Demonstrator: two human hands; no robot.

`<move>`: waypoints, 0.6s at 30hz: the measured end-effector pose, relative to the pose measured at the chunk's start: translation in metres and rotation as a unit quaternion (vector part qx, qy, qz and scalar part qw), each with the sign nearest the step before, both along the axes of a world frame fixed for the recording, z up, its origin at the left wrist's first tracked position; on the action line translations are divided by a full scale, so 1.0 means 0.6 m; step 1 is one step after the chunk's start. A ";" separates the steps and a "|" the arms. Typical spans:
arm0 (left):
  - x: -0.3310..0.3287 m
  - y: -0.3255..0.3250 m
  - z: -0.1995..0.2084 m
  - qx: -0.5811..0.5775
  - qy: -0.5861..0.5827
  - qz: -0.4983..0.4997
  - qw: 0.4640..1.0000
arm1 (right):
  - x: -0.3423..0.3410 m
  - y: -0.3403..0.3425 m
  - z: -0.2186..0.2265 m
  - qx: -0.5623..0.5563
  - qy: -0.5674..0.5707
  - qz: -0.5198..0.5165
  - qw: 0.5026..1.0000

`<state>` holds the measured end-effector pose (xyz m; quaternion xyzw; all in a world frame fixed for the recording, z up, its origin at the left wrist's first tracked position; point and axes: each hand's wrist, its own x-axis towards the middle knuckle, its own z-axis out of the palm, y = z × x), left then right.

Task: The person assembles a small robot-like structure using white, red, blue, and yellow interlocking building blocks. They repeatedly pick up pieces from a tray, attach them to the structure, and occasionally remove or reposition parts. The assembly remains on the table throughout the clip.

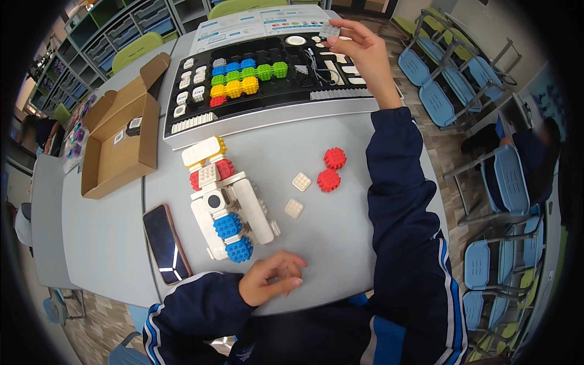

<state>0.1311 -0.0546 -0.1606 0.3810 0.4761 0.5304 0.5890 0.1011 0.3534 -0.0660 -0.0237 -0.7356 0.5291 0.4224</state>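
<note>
View: head camera, single view
Right hand: (362, 53) thumb and fingertips pinching a small pale grey studded square plate (330, 30)
Pinched plate location: above the far right part of the kit tray (261, 123), by the edge of the printed instruction sheet (255, 25); contact with either, cannot tell
Left hand: (267, 281) at near table edge, fingers loosely curled, thumb and index finger apart; nearest thing is the block model
Block model: (212, 201) mid-table, left of centre, near side of tray; white body with round black-centred part, red and yellow blocks at far end, two blue blocks (228, 225) at near end
Red blocks: (329, 180) two, joined, on table right of model
Square tiles: (301, 181) two, off-white, lying between model and red blocks, apart from each other
Tray contents: rows of blue, green (249, 73), yellow and red blocks; white pieces (198, 93) at left; cable (316, 66) and white connectors at right
Phone: (166, 244) dark screen up, left of model
Cardboard box: (121, 137) open, left of tray
Table: (328, 243) light grey
Right background: blue chairs (439, 100), seated person (532, 155)
</note>
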 end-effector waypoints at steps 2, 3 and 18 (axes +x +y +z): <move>0.003 -0.001 -0.001 -0.007 -0.003 0.014 1.000 | -0.017 0.010 -0.021 -0.008 0.001 -0.028 1.000; 0.003 -0.002 -0.001 -0.007 0.000 0.011 1.000 | -0.031 0.016 -0.036 -0.014 0.002 -0.040 0.999; 0.000 0.003 0.002 0.007 0.076 -0.018 0.997 | -0.182 0.106 -0.086 0.349 -0.277 -0.118 0.887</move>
